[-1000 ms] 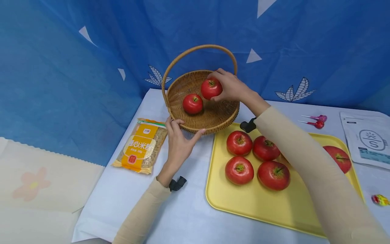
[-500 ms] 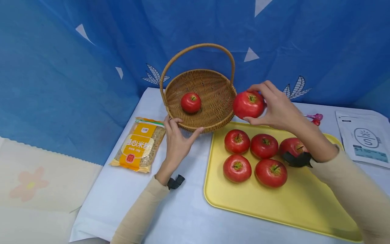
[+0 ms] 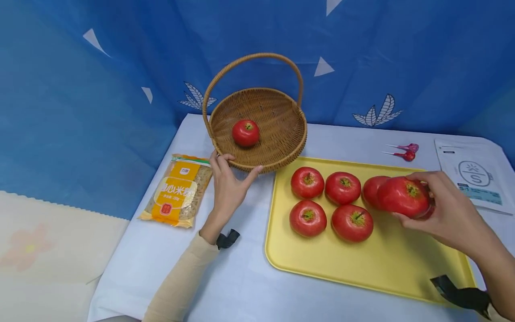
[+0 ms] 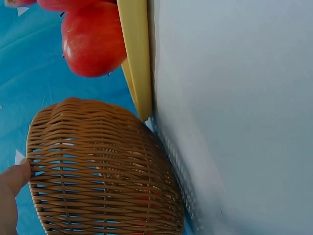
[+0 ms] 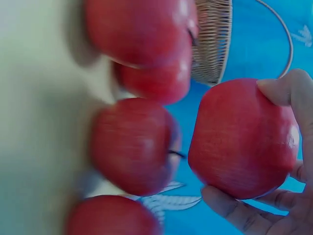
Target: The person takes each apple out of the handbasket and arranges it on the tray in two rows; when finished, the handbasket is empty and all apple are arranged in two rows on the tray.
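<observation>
My left hand grips the near rim of a round wicker basket with a tall arched handle. The basket is tipped toward me, and one red apple lies inside. In the left wrist view the thumb touches the basket's woven side. My right hand holds a large red apple over the right part of a yellow tray. Thumb and fingers wrap that apple in the right wrist view. Several other red apples stand on the tray; one behind the held apple is mostly hidden.
A bag of grain-like food lies left of the basket. Two lollipops and a white pouch lie behind the tray at the right. A blue curtain hangs behind the white-covered table.
My right hand has carried an apple out of the basket, rightward and toward me, over the tray. The left hand keeps its hold on the basket rim. The head view has shifted slightly.
</observation>
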Action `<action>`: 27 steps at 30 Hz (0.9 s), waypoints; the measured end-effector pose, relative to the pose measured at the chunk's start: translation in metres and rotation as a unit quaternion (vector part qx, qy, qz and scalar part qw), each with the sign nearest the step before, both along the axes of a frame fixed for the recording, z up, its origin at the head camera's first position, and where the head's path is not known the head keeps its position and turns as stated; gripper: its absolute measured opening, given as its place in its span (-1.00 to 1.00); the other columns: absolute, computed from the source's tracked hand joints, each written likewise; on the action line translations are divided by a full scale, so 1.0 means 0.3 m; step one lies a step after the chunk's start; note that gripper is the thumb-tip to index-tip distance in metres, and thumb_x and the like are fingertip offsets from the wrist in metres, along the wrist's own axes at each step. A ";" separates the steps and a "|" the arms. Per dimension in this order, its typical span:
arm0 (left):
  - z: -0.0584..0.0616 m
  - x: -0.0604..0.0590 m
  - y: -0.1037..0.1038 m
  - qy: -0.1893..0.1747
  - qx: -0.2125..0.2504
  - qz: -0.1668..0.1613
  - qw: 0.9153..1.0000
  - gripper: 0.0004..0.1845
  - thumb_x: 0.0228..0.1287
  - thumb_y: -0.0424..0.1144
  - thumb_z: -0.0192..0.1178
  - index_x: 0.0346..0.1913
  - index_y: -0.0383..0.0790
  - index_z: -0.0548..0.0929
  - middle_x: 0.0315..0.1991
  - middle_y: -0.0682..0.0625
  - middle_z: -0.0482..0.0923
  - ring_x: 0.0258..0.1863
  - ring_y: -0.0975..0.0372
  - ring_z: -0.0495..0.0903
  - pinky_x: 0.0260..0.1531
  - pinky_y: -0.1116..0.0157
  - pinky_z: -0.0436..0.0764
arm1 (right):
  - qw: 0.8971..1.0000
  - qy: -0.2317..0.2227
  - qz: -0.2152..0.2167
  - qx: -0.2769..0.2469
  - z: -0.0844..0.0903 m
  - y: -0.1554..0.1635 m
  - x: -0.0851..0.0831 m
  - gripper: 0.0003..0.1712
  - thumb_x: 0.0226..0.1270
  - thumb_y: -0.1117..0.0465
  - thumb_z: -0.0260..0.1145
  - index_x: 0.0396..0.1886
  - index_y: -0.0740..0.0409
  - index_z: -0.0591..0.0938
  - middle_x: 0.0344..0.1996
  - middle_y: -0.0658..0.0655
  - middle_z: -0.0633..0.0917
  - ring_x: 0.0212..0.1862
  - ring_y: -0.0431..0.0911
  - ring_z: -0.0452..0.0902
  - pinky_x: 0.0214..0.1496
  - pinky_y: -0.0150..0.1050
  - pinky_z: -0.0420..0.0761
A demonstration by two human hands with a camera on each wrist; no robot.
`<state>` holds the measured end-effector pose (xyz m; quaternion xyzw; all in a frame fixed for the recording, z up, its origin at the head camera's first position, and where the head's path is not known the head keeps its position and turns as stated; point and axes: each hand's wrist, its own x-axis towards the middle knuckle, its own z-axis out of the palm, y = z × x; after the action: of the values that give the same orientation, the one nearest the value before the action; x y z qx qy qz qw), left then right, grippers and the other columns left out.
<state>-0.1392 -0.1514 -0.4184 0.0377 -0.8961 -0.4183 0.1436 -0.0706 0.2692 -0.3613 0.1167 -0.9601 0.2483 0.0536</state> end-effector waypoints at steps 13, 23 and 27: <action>0.009 0.003 0.000 0.005 0.004 -0.002 1.000 -0.18 0.05 0.32 0.34 0.08 -0.23 0.27 0.51 -0.24 -0.23 0.47 -0.12 -0.02 0.34 -0.07 0.29 | 0.997 -0.076 -0.025 -0.008 -0.185 0.030 0.148 0.13 -0.48 0.20 0.77 0.20 0.23 0.36 0.06 0.37 0.40 0.08 0.31 0.28 -0.25 0.27 0.58; 0.009 0.002 0.003 0.003 0.001 0.000 1.000 -0.16 0.04 0.34 0.34 0.09 -0.24 0.27 0.51 -0.25 -0.23 0.47 -0.14 -0.01 0.32 -0.09 0.30 | 0.995 -0.082 -0.032 0.040 -0.191 0.004 0.156 0.20 -0.47 0.13 0.77 0.28 0.21 0.33 0.12 0.41 0.35 0.12 0.34 0.22 -0.21 0.35 0.55; 0.008 0.002 0.001 0.002 -0.001 0.003 1.000 -0.16 0.04 0.35 0.32 0.09 -0.23 0.27 0.51 -0.24 -0.22 0.46 -0.14 0.00 0.32 -0.07 0.32 | 0.996 -0.038 -0.017 0.075 -0.133 -0.010 0.130 0.23 -0.48 0.05 0.77 0.32 0.13 0.35 0.14 0.40 0.35 0.12 0.31 0.24 -0.32 0.33 0.56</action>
<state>-0.1386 -0.1510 -0.4160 0.0396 -0.8963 -0.4168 0.1463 -0.0317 0.2660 -0.4012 0.0943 -0.9793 0.1790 0.0122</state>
